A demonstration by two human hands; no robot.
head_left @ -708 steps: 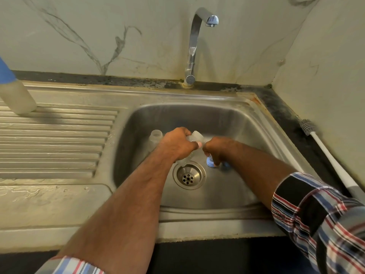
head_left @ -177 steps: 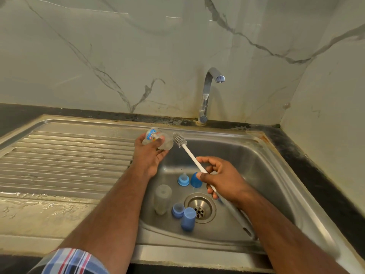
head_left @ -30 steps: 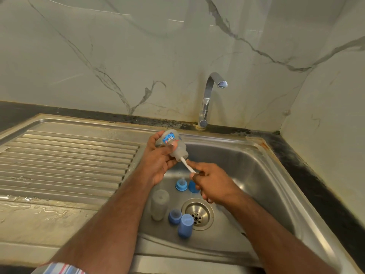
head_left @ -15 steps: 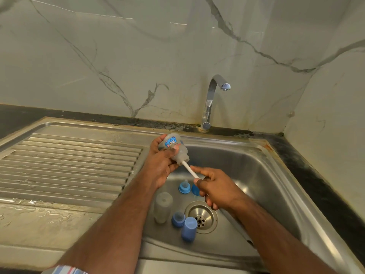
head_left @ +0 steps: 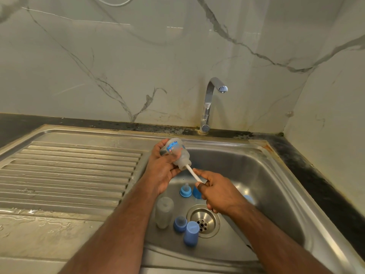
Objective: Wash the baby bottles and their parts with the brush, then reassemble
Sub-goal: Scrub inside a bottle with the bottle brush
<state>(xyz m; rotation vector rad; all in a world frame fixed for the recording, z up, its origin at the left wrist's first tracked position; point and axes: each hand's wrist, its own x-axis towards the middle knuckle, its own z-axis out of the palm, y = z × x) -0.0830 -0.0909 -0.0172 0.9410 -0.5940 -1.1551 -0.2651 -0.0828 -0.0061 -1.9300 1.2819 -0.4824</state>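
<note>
my left hand (head_left: 161, 171) wraps its fingers round the clear plastic baby bottle with the blue printed label (head_left: 176, 153), tilted over the steel sink basin's (head_left: 266, 175) left rim, mouth pointing down toward my right. a few seconds ago the white-handled bottle brush (head_left: 192, 173) was still outside that mouth; now its bristle head is buried inside and only the handle shows. my right hand (head_left: 218, 191) pinches the handle between thumb and curled fingers, just right of the bottle. i judge the scrubbing of this first bottle is under way, with everything else still waiting.

below my left hand, on the basin floor, a second frosted clear bottle (head_left: 164, 211) stands upright. right of it sit a blue screw ring (head_left: 180, 224) and a blue cap (head_left: 191, 232), beside the round steel drain (head_left: 203, 220). above the drain, a blue teat collar (head_left: 185, 190) sits near my right knuckles. the chrome tap (head_left: 209, 103) behind the basin is dry. those loose parts crowd the floor under my right hand.
</note>
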